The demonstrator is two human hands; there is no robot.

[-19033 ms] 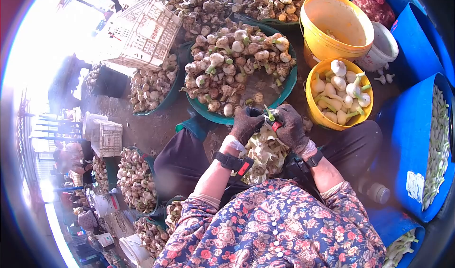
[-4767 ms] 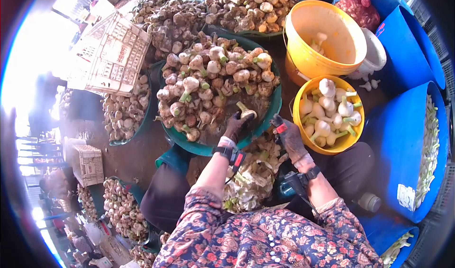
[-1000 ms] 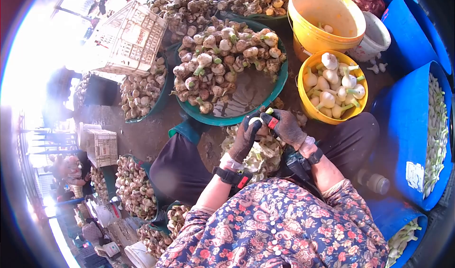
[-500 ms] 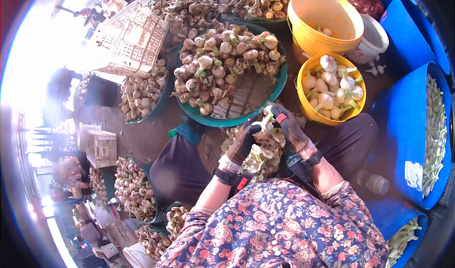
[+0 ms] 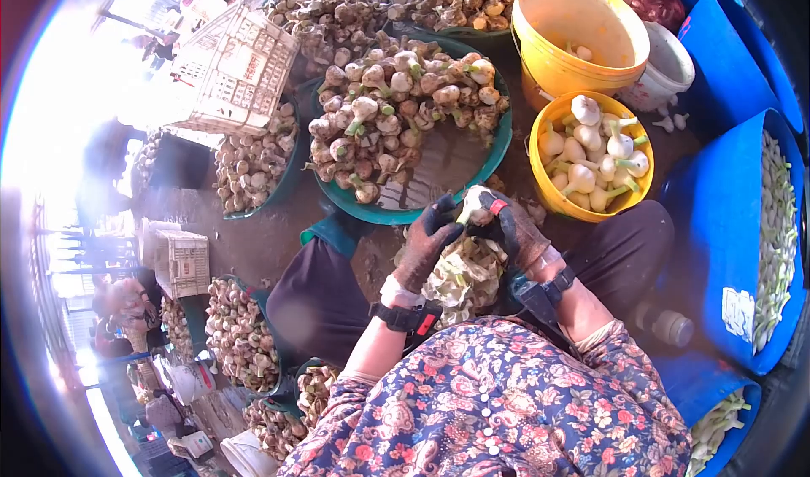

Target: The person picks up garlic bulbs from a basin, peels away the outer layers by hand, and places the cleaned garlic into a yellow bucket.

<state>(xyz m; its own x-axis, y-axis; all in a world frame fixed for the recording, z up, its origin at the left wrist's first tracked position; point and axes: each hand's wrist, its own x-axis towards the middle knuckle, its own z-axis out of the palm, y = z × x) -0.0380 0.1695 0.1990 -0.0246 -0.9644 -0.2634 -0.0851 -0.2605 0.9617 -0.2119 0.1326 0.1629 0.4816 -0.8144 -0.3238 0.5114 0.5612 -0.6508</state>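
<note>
Garlic bulb point(image 5: 475, 203): between the 2 hands, above peel heap point(image 5: 460, 274).
Right hand point(image 5: 516, 232): nearer, clamped on bulb.
Left hand point(image 5: 424, 245): fingertips at bulb; grip not discernible.
Bulb axis: not discernible.

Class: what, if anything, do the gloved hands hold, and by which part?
A pale round garlic bulb, pinched at its sides between the dark-gloved left hand and right hand.
</note>
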